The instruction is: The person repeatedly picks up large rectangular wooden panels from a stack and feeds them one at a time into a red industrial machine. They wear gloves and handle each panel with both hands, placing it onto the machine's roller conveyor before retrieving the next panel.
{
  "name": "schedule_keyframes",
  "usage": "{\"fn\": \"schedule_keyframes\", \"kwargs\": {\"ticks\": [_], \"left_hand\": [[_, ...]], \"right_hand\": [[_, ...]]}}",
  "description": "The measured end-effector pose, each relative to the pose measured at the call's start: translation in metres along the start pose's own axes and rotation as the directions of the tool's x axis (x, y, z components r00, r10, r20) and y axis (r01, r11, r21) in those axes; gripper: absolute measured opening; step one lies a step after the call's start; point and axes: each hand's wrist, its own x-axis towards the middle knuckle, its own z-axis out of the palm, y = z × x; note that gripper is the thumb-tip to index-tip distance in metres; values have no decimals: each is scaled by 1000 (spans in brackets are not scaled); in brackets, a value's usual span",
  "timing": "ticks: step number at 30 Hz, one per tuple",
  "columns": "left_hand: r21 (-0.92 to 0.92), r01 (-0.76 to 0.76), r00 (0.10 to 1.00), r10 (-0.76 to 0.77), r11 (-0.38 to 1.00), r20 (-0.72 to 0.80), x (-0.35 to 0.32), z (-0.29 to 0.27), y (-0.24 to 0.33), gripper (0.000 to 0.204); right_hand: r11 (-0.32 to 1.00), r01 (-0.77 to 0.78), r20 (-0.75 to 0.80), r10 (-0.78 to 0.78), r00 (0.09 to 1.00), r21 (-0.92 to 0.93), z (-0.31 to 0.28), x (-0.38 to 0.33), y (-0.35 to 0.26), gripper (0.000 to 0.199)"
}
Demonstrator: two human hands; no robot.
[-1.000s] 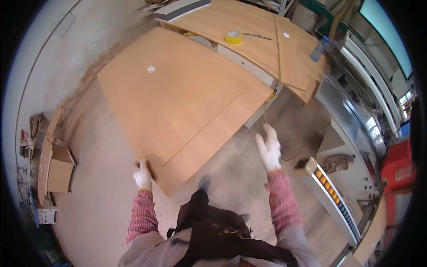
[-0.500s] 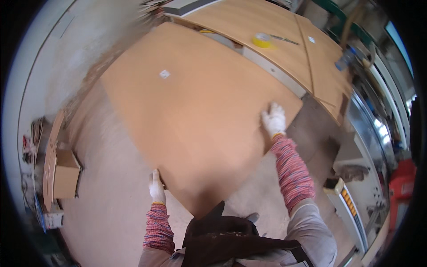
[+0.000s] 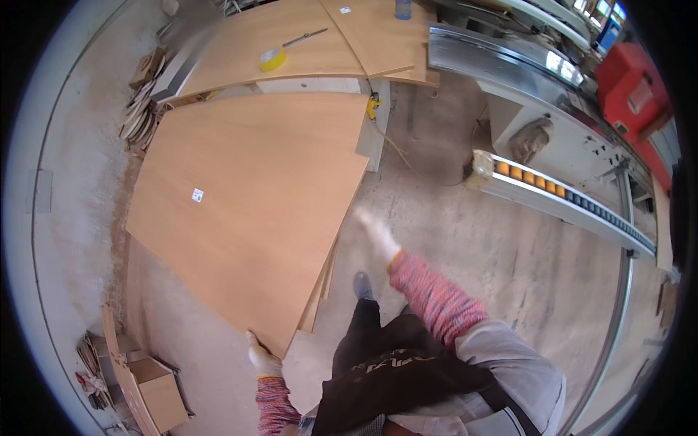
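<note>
A large light-brown wooden panel (image 3: 247, 196) with a small white label (image 3: 197, 195) lies in front of me, its near corner pointing my way. My left hand (image 3: 263, 356), in a white glove, grips the panel's edge beside that corner, thumb on top. My right hand (image 3: 376, 231), gloved as well, is off the panel, a little right of its right edge. It is blurred by motion; its fingers look stretched out with nothing in them. Edges of other boards (image 3: 314, 305) show beneath the panel on its right side.
Behind the panel a wood-topped bench (image 3: 305, 58) bears a yellow tape roll (image 3: 272, 59) and a slim metal tool (image 3: 305, 38). A machine rail (image 3: 567, 200) and a red machine part (image 3: 632, 94) stand at right. A cardboard box (image 3: 161, 396) sits at lower left, near the wall.
My view has turned right. My right hand has come off the panel's surface and swung to its right. My left hand has moved to the panel's near corner, still holding the edge.
</note>
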Motion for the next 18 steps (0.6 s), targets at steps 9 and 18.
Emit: {"fn": "schedule_keyframes", "kwargs": {"ticks": [9,18], "left_hand": [[-193,217,918,-132,957,373,-180,115,-16,55],[-359,34,925,107,933,365,-28,121,37,71]], "right_hand": [[973,228,277,-209,938,-36,-16,-163,-46,52],[966,256,86,-259,962,44,-196,-183,-210,33]]}}
